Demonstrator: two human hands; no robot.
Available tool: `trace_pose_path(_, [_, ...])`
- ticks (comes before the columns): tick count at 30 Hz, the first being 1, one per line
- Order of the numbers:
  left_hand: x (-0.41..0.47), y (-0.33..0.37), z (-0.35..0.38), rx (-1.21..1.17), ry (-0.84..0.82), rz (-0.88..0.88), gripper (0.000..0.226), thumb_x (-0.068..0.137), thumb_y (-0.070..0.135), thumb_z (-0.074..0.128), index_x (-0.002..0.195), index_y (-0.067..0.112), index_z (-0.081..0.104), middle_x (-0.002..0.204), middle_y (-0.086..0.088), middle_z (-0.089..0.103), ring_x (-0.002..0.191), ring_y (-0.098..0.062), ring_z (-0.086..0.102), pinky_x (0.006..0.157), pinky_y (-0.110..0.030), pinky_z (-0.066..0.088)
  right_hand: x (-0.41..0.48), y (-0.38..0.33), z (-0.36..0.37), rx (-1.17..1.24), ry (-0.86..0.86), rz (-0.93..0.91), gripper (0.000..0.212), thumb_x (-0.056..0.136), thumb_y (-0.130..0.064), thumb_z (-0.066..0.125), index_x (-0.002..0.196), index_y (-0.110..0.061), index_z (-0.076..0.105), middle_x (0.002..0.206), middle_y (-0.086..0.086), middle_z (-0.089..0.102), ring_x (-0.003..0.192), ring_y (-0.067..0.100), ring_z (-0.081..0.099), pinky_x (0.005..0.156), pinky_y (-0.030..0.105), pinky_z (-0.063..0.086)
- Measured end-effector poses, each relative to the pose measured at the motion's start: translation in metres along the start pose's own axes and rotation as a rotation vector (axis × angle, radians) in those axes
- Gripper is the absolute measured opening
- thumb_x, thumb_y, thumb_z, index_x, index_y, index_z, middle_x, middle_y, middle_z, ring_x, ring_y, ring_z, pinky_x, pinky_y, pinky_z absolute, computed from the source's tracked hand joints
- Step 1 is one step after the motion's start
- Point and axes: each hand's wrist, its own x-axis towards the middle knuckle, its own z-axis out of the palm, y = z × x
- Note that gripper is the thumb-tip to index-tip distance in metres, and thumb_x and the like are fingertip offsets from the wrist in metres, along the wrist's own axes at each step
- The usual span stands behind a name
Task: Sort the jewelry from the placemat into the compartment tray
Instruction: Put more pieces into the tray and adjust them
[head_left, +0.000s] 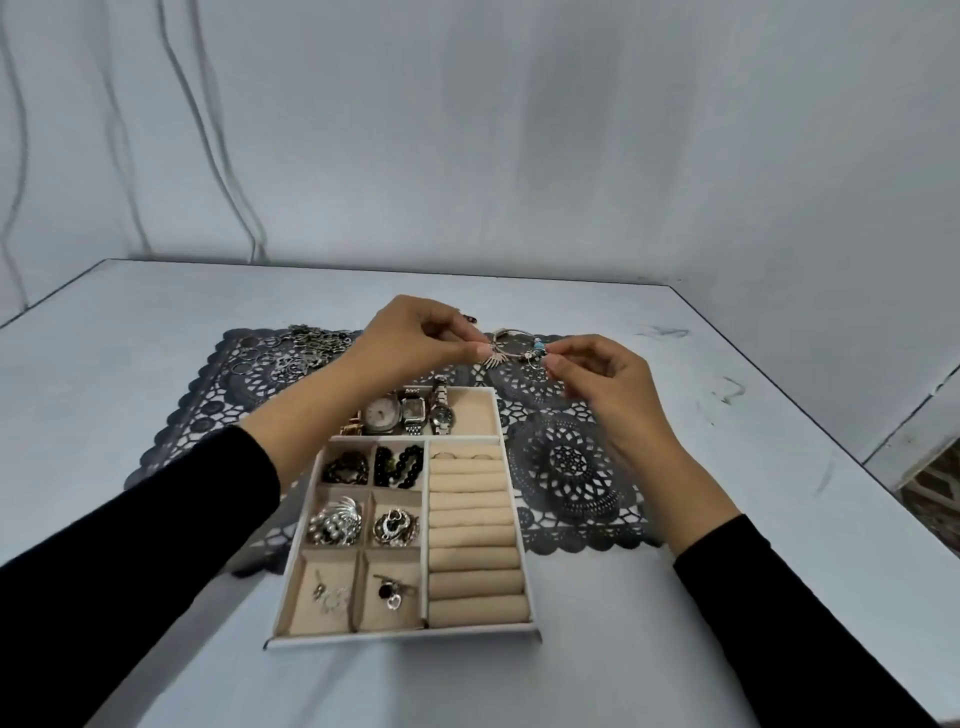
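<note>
Left hand (415, 338) and right hand (605, 384) held over far part of mat (571, 467). We saw each pinching one side of bracelet (514, 347) with fingertips, other fingers curled. Bracelet hung between them, over mat, beyond tray (405, 638), charms dangling. Tray lay partly on mat, partly on table (156, 322). We noted watches (410, 413) in far compartment, beads (400, 465) and other pieces in small left cells, two rings (462, 457) in farthest roll slot. Chain pile (306, 348) sat on mat's far left corner.
</note>
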Motion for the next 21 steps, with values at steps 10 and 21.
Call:
trace_pose_path(10, [-0.067,-0.004,-0.013,-0.098,0.124,-0.028,0.015,0.075,0.024,0.082,0.088,0.018,0.077,0.082,-0.006,0.075,0.077,-0.013,0.069,0.079,-0.024,0.056,-0.039,-0.012,0.018,0.013,-0.122,-0.11,0.014,0.079,-0.004,0.073,0.093,-0.007,0.072,0.083,-0.002,0.07,0.07,0.001,0.061,0.065,0.013,0.047])
trace_pose_path(21, [-0.093,-0.01,-0.011,-0.156,0.161,-0.042,0.021,0.065,0.031,0.08,0.084,0.022,0.077,0.078,0.0,0.075,0.071,-0.007,0.066,0.075,-0.025,0.056,-0.058,-0.012,0.015,-0.222,-0.364,-0.128,0.011,0.08,-0.003,0.072,0.091,-0.006,0.074,0.087,0.009,0.073,0.082,0.017,0.067,0.081,0.034,0.054])
